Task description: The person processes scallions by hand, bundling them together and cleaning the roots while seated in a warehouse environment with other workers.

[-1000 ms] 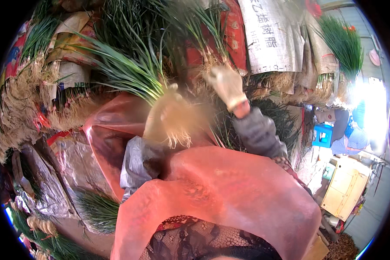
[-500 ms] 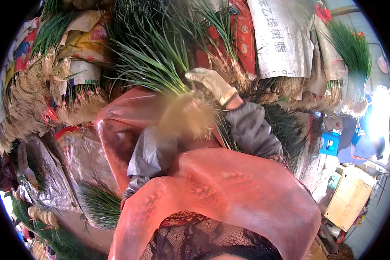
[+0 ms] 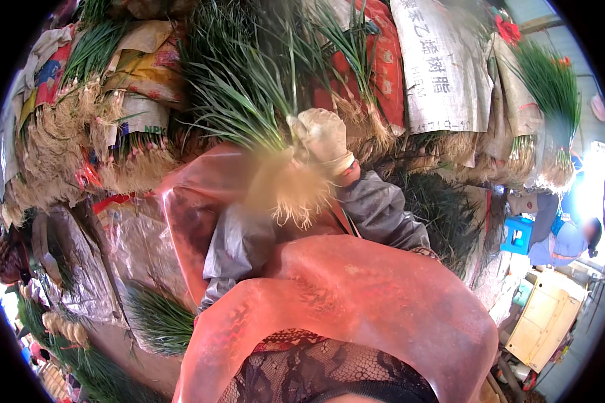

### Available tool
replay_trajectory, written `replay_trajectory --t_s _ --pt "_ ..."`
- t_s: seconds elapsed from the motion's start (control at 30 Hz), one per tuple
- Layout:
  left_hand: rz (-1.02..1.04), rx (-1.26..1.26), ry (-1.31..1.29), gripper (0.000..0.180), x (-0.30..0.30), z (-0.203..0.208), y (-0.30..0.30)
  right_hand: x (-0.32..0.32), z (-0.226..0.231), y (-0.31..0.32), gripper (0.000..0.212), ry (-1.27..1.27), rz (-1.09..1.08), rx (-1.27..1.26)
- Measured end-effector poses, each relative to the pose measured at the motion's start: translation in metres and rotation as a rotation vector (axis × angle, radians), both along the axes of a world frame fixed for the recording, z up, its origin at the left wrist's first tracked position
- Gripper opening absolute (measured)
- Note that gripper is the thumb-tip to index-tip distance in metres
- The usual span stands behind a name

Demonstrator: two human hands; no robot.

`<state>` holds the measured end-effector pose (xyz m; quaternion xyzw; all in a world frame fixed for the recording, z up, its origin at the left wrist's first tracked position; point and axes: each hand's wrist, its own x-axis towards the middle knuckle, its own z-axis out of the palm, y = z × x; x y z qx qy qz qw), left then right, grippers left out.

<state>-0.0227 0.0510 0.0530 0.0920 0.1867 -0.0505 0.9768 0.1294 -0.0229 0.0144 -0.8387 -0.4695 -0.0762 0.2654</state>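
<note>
Greens [image 3: 245,117], scallion-like and rooted, could splay or shed stems if the left hand [image 3: 267,178] slackened while the right hand [image 3: 323,138] pressed their side. They slant above the red plastic apron [image 3: 376,289], leaves up-left. Left fingers, blurred individually, appear clasped around the stem bases; right fingers curl beside the stems, knuckles up, but I cannot tell whether they grip.

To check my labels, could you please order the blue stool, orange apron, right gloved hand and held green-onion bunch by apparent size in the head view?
Largest to smallest:
orange apron
held green-onion bunch
right gloved hand
blue stool
The stool looks farthest away, so its real rank is unsure.
</note>
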Motion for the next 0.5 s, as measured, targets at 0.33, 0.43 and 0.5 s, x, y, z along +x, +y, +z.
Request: replay_trajectory --t_s 0.33,0.43,0.5 --pt "0.29 0.131 -0.07 0.052 -0.015 -0.004 -0.004 0.031 -0.009 -0.038 0.041 0.075 -0.06 -0.464" --pt "0.188 0.167 0.038 0.054 -0.003 -0.022 -0.012 0.082 -0.002 -0.007 0.033 -0.179 -0.299 -0.333" --pt "0.124 0.184 0.043 0.055 0.003 -0.021 -0.006 0.103 -0.02 -0.004 0.029 -0.186 -0.248 -0.395"
